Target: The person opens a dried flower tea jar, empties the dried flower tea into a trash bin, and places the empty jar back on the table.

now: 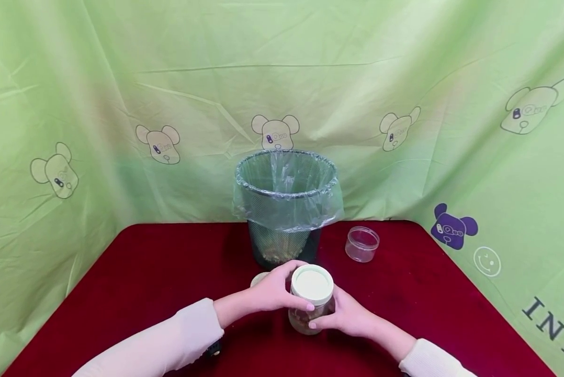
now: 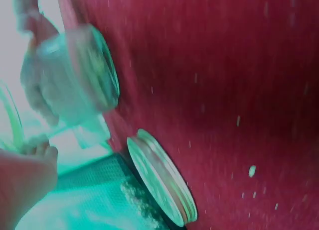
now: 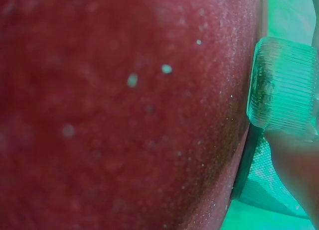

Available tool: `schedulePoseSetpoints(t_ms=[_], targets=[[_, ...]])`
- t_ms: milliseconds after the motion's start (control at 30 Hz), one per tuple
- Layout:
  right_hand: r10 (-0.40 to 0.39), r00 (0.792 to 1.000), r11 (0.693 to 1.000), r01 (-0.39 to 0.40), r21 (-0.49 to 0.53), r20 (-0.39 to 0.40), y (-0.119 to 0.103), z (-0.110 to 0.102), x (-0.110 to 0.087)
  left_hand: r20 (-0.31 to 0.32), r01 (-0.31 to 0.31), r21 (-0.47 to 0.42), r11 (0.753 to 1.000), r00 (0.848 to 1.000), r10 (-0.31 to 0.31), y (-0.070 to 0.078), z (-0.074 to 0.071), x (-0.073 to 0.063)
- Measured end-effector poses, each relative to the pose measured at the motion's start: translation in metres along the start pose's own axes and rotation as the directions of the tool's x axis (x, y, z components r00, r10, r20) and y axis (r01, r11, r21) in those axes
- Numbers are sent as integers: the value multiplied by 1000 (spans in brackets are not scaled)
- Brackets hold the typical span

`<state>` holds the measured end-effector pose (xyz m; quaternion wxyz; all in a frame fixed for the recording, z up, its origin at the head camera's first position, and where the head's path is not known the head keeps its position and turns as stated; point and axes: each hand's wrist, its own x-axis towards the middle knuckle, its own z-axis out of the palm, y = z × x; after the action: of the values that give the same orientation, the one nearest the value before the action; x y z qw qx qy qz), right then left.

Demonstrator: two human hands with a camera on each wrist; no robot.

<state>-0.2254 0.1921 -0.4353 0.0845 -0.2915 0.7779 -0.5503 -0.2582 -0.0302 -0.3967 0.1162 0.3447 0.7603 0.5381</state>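
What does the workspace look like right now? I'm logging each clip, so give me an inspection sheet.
Surface: red table, pale specks in the wrist views.
Job's things: clear jar with pale lid, brownish contents; left hand grips the lid, right hand holds the jar's body.
Clutter: loose lid flat behind the left hand; empty clear jar to the right.
Hands: both curled round the jar.
Cables: nothing seen.
Surroundings: mesh bin with plastic liner; green bear-print sheet.
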Motion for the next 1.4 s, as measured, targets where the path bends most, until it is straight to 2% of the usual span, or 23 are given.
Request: schedulePoseSetpoints(t_ms=[200,367,567,733,833,933,1100,1267,1400], targets=[[-33,999,999,33,30,5,2,1,0,-165,12,82,997,986,2,4,16,-7],[-32,999,998,31,55,13,1,2,1,-247,42,123,992,969,-11,7,24,-12],[-13,1000,997,12,73,21,2,2,1,-287,61,166,984,958,-11,8,29,-14],[-11,1000,998,10,68,20,2,2,1,-285,47,172,984,959,3,6,29,-15],[-14,1000,998,13,59,16,1,2,1,-265,33,151,988,964,8,4,27,-15],[-19,1000,999,18,50,14,0,2,1,-220,8,106,994,975,16,3,22,-14],[-16,1000,999,15,47,19,0,1,1,-60,-45,0,999,997,45,0,6,-7],[-1,1000,999,1,35,17,0,1,1,96,-63,-117,991,993,75,-4,-9,3],[-5,1000,999,4,34,15,1,0,1,154,-64,-179,982,984,92,-8,-12,9]])
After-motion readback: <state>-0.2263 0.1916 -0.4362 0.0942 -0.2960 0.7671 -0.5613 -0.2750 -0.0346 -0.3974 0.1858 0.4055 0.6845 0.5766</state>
